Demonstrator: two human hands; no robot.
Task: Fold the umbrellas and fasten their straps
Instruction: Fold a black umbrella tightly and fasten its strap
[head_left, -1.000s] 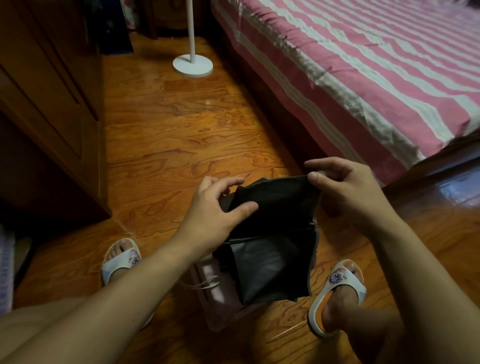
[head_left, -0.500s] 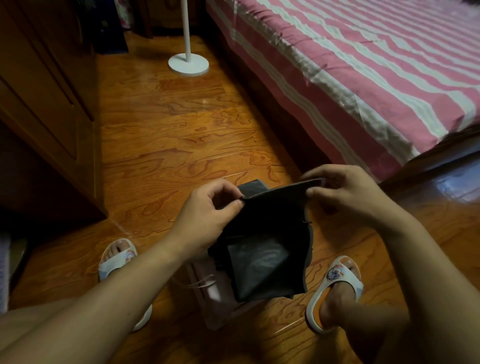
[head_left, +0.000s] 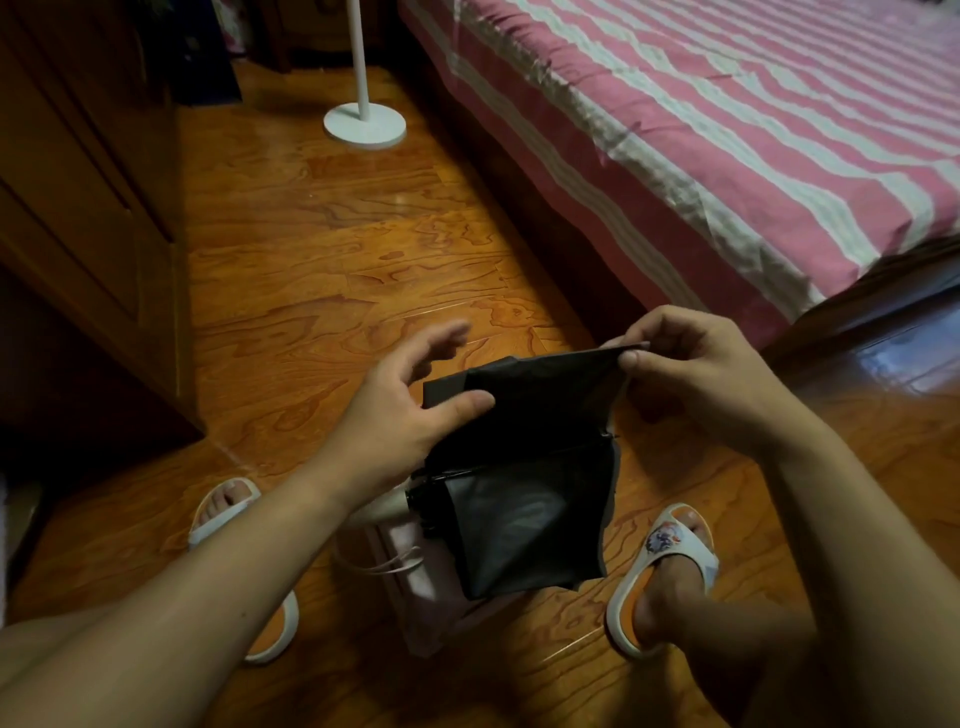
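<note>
The left hand (head_left: 400, 410) has just let go of the black umbrella (head_left: 524, 483) and is loose, while the right hand (head_left: 691, 364) still pinches its far top edge above the floor (head_left: 322, 270), so folding is not done.

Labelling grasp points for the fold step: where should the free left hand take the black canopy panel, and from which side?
Likely the panel's slack upper-left corner, from the left, thumb over fingers. The right hand already pinches the upper-right corner of the umbrella canopy, so the top edge is taut there and sags toward the open left hand.
</note>
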